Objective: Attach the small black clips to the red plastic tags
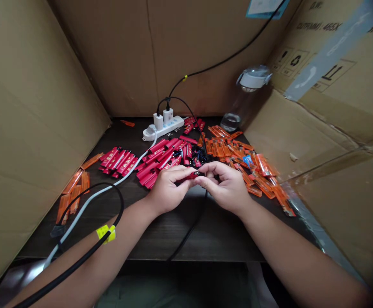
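Observation:
My left hand (pixel 173 188) pinches a small red lighter (pixel 193 174) between thumb and fingers, above the middle of the dark table. Its dark and metal end points right. At that end my right hand (pixel 225 184) is closed, thumb and forefinger pressed against it; any small part between those fingertips is hidden. Just behind my hands lies a pile of red lighters (pixel 156 160) with gold print. Small black parts (pixel 202 155) are scattered beside that pile. To the right spreads a heap of orange see-through lighters (pixel 234 149).
A white power strip (pixel 164 128) with plugged-in adapters stands at the back. Its white cord (pixel 93 196) and a black cable (pixel 122 209) cross on the left. More red lighters (pixel 117 161) and orange lighters (pixel 74 192) lie there. A clear bottle (pixel 233 119) stands back right. Cardboard walls (pixel 109 55) enclose the table.

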The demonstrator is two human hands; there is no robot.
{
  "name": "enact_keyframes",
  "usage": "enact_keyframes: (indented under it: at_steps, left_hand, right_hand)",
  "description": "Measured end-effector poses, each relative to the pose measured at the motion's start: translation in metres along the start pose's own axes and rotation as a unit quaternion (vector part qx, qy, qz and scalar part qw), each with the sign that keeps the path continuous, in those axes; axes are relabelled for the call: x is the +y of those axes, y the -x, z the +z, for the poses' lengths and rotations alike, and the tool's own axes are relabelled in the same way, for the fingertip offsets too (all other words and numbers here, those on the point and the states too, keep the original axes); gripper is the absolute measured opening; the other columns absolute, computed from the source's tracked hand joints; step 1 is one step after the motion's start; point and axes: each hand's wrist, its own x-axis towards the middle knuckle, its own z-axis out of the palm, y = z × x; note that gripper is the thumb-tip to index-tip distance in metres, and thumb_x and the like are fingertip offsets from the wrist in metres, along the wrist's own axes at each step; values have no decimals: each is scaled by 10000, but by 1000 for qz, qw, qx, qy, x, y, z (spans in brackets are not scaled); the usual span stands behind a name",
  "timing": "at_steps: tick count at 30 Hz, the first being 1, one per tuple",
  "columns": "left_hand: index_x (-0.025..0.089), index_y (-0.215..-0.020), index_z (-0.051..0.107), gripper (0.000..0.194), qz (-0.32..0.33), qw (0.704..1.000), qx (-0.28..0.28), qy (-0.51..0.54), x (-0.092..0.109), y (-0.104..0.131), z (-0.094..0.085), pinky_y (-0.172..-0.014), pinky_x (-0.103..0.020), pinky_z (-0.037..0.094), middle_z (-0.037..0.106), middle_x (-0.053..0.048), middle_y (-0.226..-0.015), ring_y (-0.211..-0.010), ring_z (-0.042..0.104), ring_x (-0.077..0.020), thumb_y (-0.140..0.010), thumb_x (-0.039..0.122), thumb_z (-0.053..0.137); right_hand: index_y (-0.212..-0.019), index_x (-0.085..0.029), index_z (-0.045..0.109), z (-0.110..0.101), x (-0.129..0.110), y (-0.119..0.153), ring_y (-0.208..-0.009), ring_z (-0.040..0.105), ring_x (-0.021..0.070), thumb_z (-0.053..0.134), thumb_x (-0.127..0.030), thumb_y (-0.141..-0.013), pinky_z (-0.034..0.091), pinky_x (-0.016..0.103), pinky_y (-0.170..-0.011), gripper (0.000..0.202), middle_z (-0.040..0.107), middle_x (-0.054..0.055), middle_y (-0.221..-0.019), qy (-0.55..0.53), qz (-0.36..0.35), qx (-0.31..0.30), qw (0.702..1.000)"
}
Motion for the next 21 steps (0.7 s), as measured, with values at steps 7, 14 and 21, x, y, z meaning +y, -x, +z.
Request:
enact_keyframes:
  at_steps: [7,14,21]
  left_hand:
    - [137,-930,670,245,-172,974,-23,149,9,-2,0,-607,-248,470,640,-18,-725,-630,567,-122,-787,336,661]
    - [141,-701,521,339,-209,953,-36,216,15,-5,-5,-472,-197,284,415,62,-551,-473,333,-43,-802,446,627]
    - [158,-624,441,354,-251,935,-19,250,11,-3,-6,-397,-176,200,379,59,-532,-434,296,-34,-814,422,579]
  right_hand:
    - [-958,-160,603,-3,-3,-5,-458,365,62,720,-327,-735,319,219,-456,302,397,-79,-564,-123,80,-2,989]
    - [-879,-137,623,4,-2,-13,-486,354,74,613,-175,-661,434,248,-455,221,406,-56,-572,-377,268,-15,886]
    - [-844,-116,667,5,-3,-14,-513,375,75,618,-113,-605,442,262,-482,244,465,-28,-607,-410,317,2,855]
